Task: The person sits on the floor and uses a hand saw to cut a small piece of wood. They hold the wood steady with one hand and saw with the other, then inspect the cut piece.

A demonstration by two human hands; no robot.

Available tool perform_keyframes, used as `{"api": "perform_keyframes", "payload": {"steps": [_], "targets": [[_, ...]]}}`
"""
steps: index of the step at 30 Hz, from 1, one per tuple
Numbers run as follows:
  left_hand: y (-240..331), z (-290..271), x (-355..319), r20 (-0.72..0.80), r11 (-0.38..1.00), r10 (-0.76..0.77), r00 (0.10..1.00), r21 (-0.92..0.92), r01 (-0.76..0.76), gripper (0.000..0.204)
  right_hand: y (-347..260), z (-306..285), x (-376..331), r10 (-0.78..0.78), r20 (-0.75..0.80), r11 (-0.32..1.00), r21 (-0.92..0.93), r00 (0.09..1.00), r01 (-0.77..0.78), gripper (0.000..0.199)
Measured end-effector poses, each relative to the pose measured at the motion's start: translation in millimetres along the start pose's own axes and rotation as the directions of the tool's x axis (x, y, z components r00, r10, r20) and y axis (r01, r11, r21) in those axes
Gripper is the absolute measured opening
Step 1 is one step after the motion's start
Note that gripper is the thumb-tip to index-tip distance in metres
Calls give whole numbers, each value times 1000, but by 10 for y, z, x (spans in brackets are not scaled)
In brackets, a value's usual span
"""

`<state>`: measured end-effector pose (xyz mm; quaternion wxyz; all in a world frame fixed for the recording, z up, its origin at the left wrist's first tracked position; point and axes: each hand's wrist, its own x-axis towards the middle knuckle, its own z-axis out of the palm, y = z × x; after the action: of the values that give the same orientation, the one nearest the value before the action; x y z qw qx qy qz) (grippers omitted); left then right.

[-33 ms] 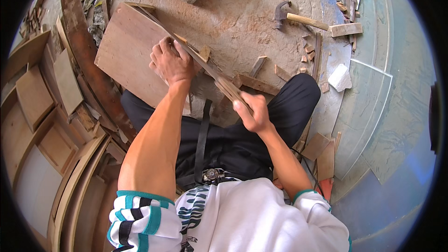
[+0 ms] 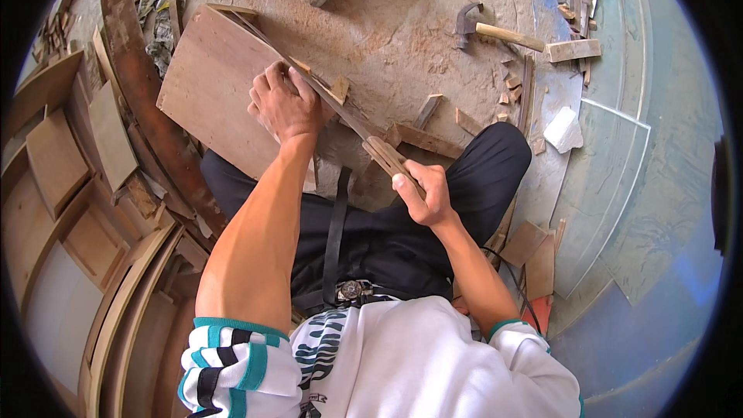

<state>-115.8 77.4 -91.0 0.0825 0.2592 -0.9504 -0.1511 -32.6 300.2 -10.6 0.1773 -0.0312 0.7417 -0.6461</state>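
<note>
A flat brown wooden board [image 2: 209, 85] lies on the dusty floor in front of my crossed legs. My left hand [image 2: 285, 104] presses down on the board's near right edge, fingers curled over it. My right hand [image 2: 422, 193] grips the wooden handle of a hand saw [image 2: 385, 153]. The saw's thin blade [image 2: 333, 104] runs up and to the left along the board's right edge, passing right beside my left hand. A small wood piece [image 2: 339, 90] sits against the blade.
A hammer [image 2: 484, 27] lies on the floor at the upper right, with wood offcuts [image 2: 422, 139] scattered between it and my knee. A white block [image 2: 563, 130] and a glass sheet [image 2: 611, 178] are to the right. Wooden frames [image 2: 70, 209] and a curved dark plank [image 2: 139, 85] crowd the left.
</note>
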Motion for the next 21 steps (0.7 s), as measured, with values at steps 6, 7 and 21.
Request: {"api": "perform_keyframes", "payload": {"steps": [6, 7, 21], "targets": [[23, -26, -21, 78, 1000, -20, 997, 2, 20, 30, 20, 213, 436, -50, 17, 995, -86, 999, 51, 30], [6, -22, -18, 52, 1000, -11, 999, 9, 11, 27, 2, 175, 322, -42, 18, 998, -44, 999, 43, 29], [6, 44, 31, 5, 1000, -27, 1000, 7, 27, 23, -45, -21, 25, 36, -5, 999, 17, 999, -36, 30]]}}
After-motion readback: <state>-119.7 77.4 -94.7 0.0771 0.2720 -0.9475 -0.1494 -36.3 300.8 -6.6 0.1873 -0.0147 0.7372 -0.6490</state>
